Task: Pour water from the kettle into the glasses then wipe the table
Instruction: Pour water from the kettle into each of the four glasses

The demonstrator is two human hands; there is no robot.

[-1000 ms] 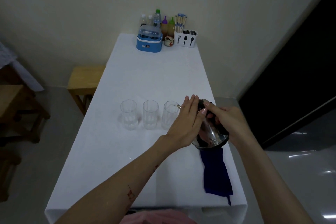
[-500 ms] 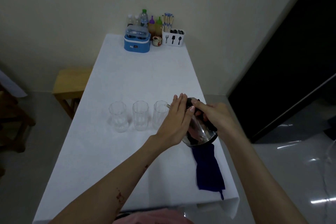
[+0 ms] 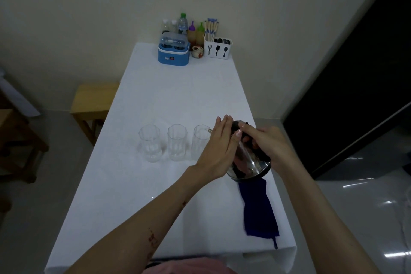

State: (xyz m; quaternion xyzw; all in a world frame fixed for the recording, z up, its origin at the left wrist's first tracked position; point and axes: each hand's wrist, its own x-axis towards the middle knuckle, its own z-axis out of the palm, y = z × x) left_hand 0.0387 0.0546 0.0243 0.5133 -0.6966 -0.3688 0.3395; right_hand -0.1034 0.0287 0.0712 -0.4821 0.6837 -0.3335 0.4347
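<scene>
The right hand [image 3: 270,147] grips the tipped kettle [image 3: 249,162] by its handle. The left hand [image 3: 219,151], flat and open, steadies its side. The spout meets the nearest glass [image 3: 201,142]. Tip too fast, and water could spill on the table [image 3: 178,91].

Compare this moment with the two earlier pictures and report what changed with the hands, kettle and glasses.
Almost nothing changed. The kettle stays tilted with its spout at the rightmost glass, the right hand on its black handle and the left hand flat against its side. The grip is unchanged. The three glasses and the blue cloth lie where they were. Only the head camera shifted, sliding the scene slightly in frame.
</scene>
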